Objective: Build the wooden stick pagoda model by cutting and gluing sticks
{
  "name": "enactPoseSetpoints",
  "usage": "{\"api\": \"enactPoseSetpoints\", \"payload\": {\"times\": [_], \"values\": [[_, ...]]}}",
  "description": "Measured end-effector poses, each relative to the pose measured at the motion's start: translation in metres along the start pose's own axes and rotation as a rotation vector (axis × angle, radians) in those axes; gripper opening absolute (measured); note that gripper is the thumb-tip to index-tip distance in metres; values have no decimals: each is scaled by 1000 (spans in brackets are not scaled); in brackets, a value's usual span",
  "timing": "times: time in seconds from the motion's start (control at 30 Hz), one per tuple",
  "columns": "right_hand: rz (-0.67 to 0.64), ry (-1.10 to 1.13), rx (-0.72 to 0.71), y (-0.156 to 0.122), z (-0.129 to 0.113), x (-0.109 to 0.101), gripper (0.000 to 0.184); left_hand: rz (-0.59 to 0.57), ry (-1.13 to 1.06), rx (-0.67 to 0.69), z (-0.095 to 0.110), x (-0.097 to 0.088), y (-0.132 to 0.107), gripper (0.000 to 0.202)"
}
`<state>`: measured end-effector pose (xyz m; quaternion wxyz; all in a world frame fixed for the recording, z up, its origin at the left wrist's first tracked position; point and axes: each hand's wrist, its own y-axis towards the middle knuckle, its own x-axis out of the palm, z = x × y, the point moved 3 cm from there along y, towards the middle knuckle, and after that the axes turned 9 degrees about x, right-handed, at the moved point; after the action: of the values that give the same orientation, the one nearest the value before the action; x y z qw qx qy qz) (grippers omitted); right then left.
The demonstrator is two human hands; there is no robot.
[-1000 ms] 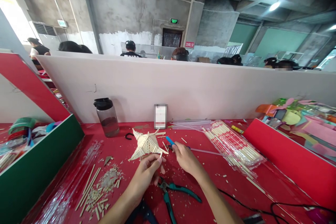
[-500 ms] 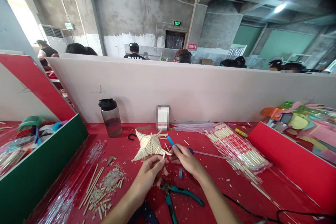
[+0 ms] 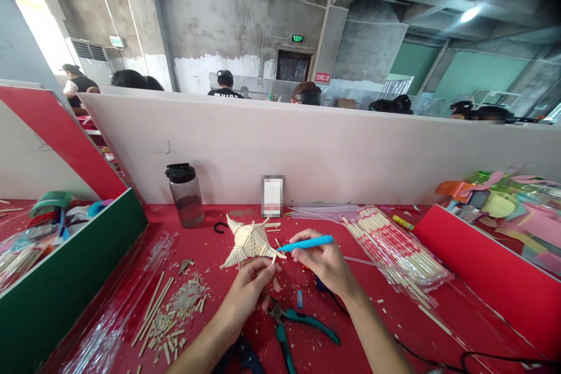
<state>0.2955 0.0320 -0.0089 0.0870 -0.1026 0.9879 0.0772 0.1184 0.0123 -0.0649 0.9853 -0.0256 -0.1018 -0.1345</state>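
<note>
My left hand pinches a short pale stick piece between thumb and fingers, just in front of a star-shaped model of glued sticks lying on the red table. My right hand is closed round a light blue pen-shaped tool, held level with its tip pointing left toward the stick piece. A small blue cap lies on the table between my two hands.
Teal-handled pliers lie below my hands. Cut stick scraps litter the left. A bundle of long sticks in plastic lies right. A dark water bottle stands by the white partition. Other people sit beyond it.
My right hand has lifted the blue tool off the table and turned it level, tip toward the stick in my left hand. The blue cap now lies on the table.
</note>
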Motion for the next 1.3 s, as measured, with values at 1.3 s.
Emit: {"api": "enactPoseSetpoints", "payload": {"times": [1.3], "values": [[1,-356,-193,-6,-7,16,10,-29,-10,41,-5,1,2,46]]}}
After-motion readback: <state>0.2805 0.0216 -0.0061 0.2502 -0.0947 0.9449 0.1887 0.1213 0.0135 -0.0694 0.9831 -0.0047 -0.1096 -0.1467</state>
